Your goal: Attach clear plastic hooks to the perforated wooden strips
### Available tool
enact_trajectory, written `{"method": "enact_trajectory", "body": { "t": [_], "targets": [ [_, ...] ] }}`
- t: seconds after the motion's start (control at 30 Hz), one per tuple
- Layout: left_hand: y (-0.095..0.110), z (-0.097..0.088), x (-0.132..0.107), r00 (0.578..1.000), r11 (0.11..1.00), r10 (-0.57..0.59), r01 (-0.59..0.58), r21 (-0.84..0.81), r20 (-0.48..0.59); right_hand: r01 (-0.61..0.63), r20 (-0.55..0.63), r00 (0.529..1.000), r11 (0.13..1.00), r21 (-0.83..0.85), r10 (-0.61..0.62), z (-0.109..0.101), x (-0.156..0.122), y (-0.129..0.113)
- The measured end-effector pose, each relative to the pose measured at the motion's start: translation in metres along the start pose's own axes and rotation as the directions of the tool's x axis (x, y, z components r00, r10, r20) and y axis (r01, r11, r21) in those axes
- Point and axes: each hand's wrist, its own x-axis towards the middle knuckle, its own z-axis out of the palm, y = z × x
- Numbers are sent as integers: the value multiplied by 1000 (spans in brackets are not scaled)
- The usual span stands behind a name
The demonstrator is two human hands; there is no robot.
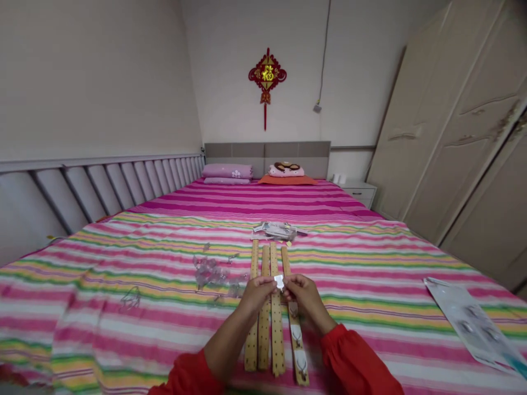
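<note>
Between the fingertips of both hands is a small white hook, held over the wooden strips. My left hand pinches its left side, and my right hand grips it from the right. Below them, several long wooden strips with rows of dark holes lie side by side, among them a strip in the middle. The rightmost strip carries several white hooks with curved metal parts along its near half. My right hand partly hides that strip.
Clear plastic wrappers lie scattered left of the strips. A packet pile sits beyond their far ends. On the right lies a flat clear package. Everything rests on a striped bed sheet, with a railing on the left.
</note>
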Motion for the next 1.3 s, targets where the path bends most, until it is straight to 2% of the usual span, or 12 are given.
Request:
{"method": "enact_trajectory", "body": {
  "t": [0.2, 0.33, 0.43, 0.67, 0.83, 1.1, 1.3],
  "targets": [
    [-9, 28, 38, 999, 989, 33, -29, 147, -23, -18, -41, 999, 999, 30, 20, -25, 23, 7],
    [-15, 35, 56, 996, 950, 90, -88, 301, 5, -31, -86, 996, 999, 27, 33, -32, 37, 15],
    [-18, 36, 63, 990, 883, 137, -138, 448, 34, -45, -122, 991, 999, 18, 47, -35, 47, 22],
    [-26, 36, 66, 979, 641, 162, -197, 741, 120, -70, -170, 983, 997, -10, 68, -37, 61, 38],
    [-28, 37, 67, 976, 476, 160, -206, 855, 147, -95, -199, 976, 995, -35, 87, -38, 67, 44],
    [-27, 39, 66, 972, 287, 170, -207, 935, 163, -133, -203, 972, 989, -72, 116, -37, 74, 44],
    [-26, 41, 63, 971, 219, 168, -205, 954, 170, -136, -217, 969, 988, -69, 118, -38, 76, 48]
  ]
}}
